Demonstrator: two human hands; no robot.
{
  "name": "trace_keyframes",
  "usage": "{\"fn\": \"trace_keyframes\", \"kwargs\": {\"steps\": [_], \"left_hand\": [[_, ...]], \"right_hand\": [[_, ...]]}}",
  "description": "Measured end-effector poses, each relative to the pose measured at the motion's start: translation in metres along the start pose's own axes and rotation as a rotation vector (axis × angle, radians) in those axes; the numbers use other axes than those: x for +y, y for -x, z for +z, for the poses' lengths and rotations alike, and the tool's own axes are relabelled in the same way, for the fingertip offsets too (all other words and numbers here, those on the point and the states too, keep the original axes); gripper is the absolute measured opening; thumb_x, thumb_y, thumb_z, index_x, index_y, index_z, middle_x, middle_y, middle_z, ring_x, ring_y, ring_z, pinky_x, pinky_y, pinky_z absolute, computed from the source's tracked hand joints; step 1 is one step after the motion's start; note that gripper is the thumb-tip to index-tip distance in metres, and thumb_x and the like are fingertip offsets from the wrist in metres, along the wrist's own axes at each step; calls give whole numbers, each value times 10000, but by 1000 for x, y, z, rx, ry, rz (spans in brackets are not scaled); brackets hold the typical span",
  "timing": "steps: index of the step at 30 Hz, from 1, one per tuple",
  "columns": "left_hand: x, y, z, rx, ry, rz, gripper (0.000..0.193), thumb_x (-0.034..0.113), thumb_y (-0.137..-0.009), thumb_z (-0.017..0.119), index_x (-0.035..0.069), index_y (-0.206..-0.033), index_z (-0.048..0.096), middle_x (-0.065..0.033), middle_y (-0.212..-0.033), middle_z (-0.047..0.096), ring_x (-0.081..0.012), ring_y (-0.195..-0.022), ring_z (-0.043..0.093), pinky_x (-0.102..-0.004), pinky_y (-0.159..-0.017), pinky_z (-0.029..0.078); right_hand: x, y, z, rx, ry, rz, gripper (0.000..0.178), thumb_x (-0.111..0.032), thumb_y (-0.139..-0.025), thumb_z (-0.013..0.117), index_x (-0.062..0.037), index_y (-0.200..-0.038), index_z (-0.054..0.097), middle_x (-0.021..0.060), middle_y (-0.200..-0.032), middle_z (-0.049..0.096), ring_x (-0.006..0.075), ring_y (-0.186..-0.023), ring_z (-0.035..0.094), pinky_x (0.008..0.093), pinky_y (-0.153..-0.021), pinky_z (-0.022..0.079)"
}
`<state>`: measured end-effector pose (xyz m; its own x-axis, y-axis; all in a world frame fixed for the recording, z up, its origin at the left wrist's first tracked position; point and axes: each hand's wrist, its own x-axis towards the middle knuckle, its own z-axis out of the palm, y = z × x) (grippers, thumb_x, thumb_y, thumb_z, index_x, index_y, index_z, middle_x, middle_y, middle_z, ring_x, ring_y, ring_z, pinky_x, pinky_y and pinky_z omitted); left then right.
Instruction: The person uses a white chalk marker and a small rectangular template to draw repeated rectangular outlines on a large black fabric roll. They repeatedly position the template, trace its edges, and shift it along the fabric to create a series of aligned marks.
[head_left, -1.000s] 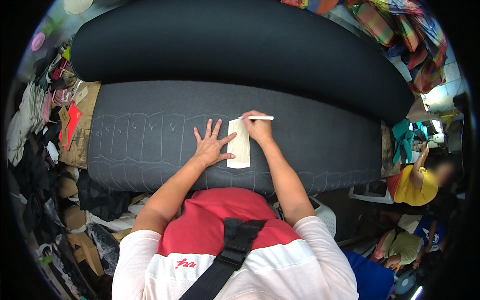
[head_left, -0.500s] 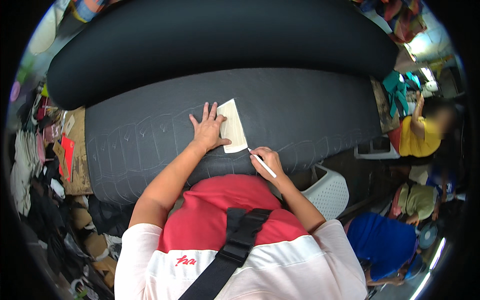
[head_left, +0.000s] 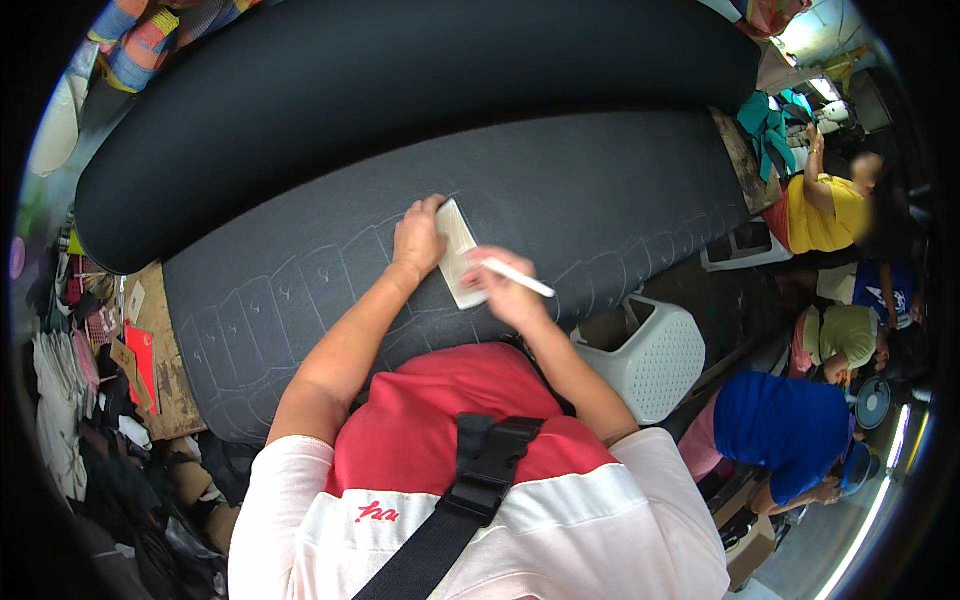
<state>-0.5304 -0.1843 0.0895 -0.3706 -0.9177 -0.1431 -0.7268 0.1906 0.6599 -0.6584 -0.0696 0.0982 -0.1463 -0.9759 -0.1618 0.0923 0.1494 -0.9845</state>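
A pale, wood-toned pattern piece [head_left: 456, 236], four-sided with a slanting right edge, is on the dark grey fabric [head_left: 590, 180] in front of me. My left hand [head_left: 417, 240] is closed at its left edge, fingers bent together near the top corner; the thumb is hidden. A white pen [head_left: 522, 278] sticks out of my right hand [head_left: 508, 298], pointing down to the right. That hand is slightly blurred, its fingertips over the pattern piece's lower right edge. Thin chalk-like outlines run along the fabric's near side, to the left and right of the piece.
A thick black fabric roll [head_left: 400, 110] lies across the far side. Red card [head_left: 142, 360] rests on the wooden table end [head_left: 178, 395] at left. A grey plastic stool [head_left: 650, 355] stands near my right arm. Several people sit at right, one in yellow [head_left: 825, 215].
My left hand has gone from spread flat to bent at the piece's edge. The right hand with the pen has moved up and left onto the piece. The view has turned slightly.
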Motion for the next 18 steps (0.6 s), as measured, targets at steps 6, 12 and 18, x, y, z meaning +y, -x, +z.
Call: {"fn": "trace_keyframes", "kwargs": {"steps": [6, 12, 18], "left_hand": [[36, 24, 6, 485, 245, 661, 196, -57, -630, 716, 45, -795, 685, -81, -759, 617, -236, -743, 622, -333, -659, 506], [34, 38, 61, 127, 205, 625, 442, 256, -632, 816, 90, -1013, 666, -100, -1106, 602, -299, -1130, 529, -450, -950, 413], [9, 28, 92, -43, -383, 127, 867, 594, -710, 651, 202, -1425, 355, -23, -1509, 274, -259, -1413, 177, -683, -1051, 98]], "right_hand": [[-30, -35, -85, -49, -612, 172, 377, -270, -940, 551, -6, -1204, 497, 124, -982, 629, 199, -884, 640, 324, -761, 536], [30, -67, -116, -110, -69, 126, 416, 123, -731, 608, 29, -1133, 561, 71, -962, 618, 108, -801, 624, 223, -746, 515], [59, -66, -116, -189, 573, -188, 295, 49, -775, 612, -8, -1064, 638, 86, -853, 647, 146, -735, 636, 259, -698, 512]]}}
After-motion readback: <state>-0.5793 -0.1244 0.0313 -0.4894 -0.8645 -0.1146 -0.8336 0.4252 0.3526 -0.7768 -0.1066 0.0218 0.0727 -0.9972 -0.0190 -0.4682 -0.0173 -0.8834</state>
